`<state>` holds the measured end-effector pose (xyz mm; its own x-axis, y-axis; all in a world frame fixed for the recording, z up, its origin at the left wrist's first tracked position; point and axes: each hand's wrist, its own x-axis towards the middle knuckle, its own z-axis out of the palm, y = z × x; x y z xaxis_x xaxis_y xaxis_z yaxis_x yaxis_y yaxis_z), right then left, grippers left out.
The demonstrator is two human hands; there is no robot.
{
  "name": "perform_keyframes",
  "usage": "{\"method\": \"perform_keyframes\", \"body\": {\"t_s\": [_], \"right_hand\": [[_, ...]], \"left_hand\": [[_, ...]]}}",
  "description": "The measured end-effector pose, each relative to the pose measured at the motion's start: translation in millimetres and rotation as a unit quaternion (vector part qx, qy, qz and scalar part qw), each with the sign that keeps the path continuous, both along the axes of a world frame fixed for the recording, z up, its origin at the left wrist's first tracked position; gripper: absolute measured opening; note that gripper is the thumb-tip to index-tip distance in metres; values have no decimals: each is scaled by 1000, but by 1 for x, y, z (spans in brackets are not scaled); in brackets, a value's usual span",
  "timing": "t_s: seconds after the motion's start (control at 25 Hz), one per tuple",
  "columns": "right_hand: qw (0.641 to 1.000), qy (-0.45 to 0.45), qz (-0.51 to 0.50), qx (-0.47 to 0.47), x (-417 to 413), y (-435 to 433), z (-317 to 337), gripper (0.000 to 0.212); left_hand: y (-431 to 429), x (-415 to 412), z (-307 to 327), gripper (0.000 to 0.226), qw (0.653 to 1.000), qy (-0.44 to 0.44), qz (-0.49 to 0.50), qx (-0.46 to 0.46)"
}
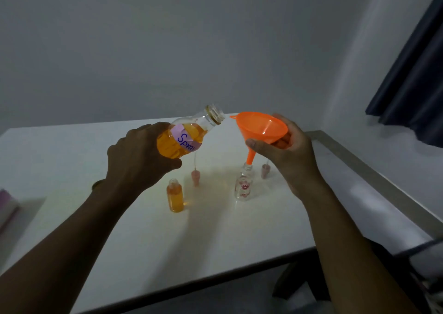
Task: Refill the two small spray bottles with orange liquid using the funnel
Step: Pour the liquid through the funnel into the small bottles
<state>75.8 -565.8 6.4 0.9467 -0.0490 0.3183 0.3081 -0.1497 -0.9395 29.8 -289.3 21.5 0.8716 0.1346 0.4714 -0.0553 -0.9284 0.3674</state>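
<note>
Head view, largest first: what lies under everything?

– We see a white surface (119, 230), with a dark curtain (412, 86) beyond its right edge.

– And our hands?

– Our left hand (139, 155) is raised over the middle of the surface, its grip wrapped round the body of the large bottle (191, 131). Our right hand (287, 155) is up beside it, toward the right edge, with its grip curled round the cone of the funnel (261, 128).

– How does the large bottle lie?

– It is tilted and uncapped, with orange liquid (167, 146) inside and a purple label. Its open mouth is just beside the funnel's rim, not touching.

– The funnel's spout?

– It points down at the mouth of the flowered spray bottle (244, 184), which stands upright near the middle of the surface. We cannot tell whether the tip is inside the neck.

– The other small one?

– The filled spray bottle (175, 197) stands upright nearer the left edge, well apart, open-topped, orange almost to the neck.

– Smallest?

– A pink spray head (195, 177) stands just beyond the filled bottle, tube upward. A second spray head (265, 171) stands just beyond the flowered one.
</note>
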Motion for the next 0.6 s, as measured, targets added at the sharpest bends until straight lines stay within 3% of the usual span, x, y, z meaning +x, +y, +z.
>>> {"method": "perform_keyframes", "body": {"t_s": [0.32,0.6], "right_hand": [[998,13,28,-48,-1,0,-13,96],[997,6,52,-49,-1,-2,-22,97]], "left_hand": [[-12,14,5,73,999,-23,-15,27],[-11,22,13,71,990,-53,-22,128]]}}
